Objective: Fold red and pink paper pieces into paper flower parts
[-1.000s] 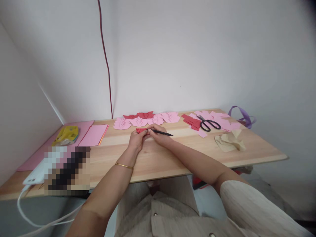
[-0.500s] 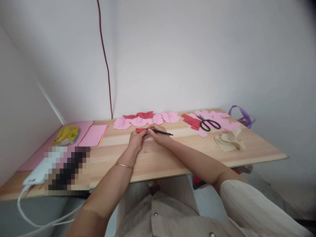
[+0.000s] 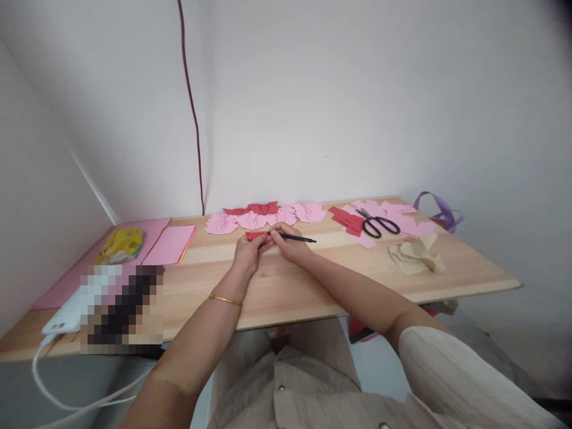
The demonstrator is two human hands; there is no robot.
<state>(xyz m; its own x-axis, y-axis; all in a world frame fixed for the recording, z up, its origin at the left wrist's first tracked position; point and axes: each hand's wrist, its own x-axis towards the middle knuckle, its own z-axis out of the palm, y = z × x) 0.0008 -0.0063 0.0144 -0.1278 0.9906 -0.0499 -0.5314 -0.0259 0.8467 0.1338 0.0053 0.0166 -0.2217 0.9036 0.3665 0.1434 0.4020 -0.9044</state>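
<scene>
1. A white wall [image 3: 357,89] is filling the upper half of the view, and a thin red cable [image 3: 193,119] is hanging down it to the back edge of the table.
2. A long table [image 3: 290,286] of light wood is running from left to right in front of the person.
3. Flat pink sheets [image 3: 170,244] are lying at the left end, with a yellow packet [image 3: 120,244] on them; its print is too small to read.
4. A row of paper cut-outs [image 3: 268,215], pink and red, is lying along the wall side.
5. At the right, black scissors [image 3: 379,224] are resting on pink scraps, near a crumpled beige paper [image 3: 416,255] and a purple ribbon [image 3: 440,208].
6. The left hand [image 3: 248,253] is pinching the red folded paper [image 3: 255,236], which is lying at the table's middle, just in front of the row.
7. The right hand [image 3: 290,244] is gripping the black pen [image 3: 297,238] with closed fingers.
8. The pen's long axis is lying nearly left to right and almost flat; its tip is pointing left and is touching the red folded paper, and its back end is pointing right.
</scene>
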